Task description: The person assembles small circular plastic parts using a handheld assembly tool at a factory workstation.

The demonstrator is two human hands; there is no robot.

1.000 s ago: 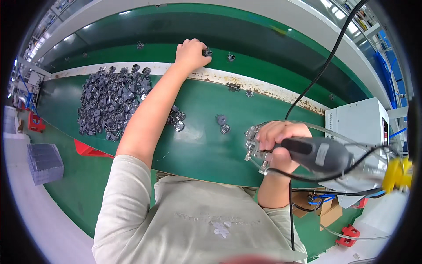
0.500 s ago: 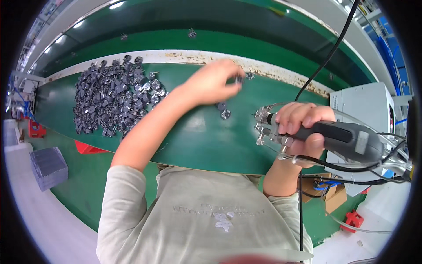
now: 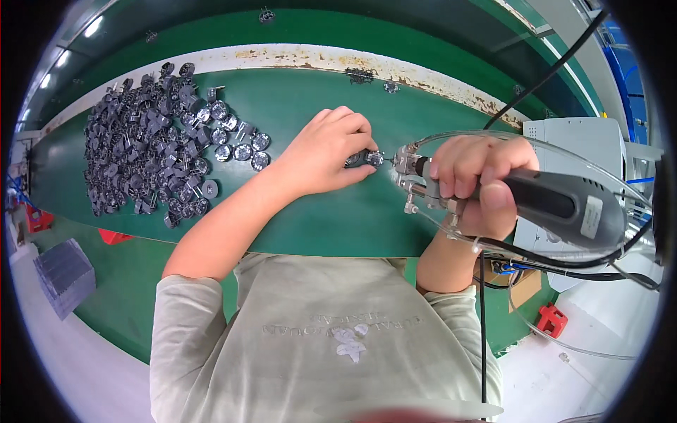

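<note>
My left hand point(image 3: 328, 150) pinches a small black round part with a shiny face point(image 3: 374, 158) between thumb and fingers, just above the green bench point(image 3: 303, 218). My right hand point(image 3: 485, 185) is wrapped round a grey hand-held power tool point(image 3: 557, 204) with a metal head and a thin tip. The tool lies level, its tip pointing left at the shiny face of the part. Tip and part are at or very near contact; I cannot tell if they touch. To the left spreads a large heap of similar black parts point(image 3: 144, 144), some with pins.
A black cable point(image 3: 546, 74) and clear hoses run to the tool. A pale worn ledge point(image 3: 296, 56) borders the bench's far side, with a few parts point(image 3: 360, 75) near it. At right stands a light grey machine point(image 3: 578, 141); red stools point(image 3: 552, 321) are on the floor.
My left hand has come back from near the far ledge and now holds a part at the tool's tip. The tool has shifted slightly left. My view has shifted too.
</note>
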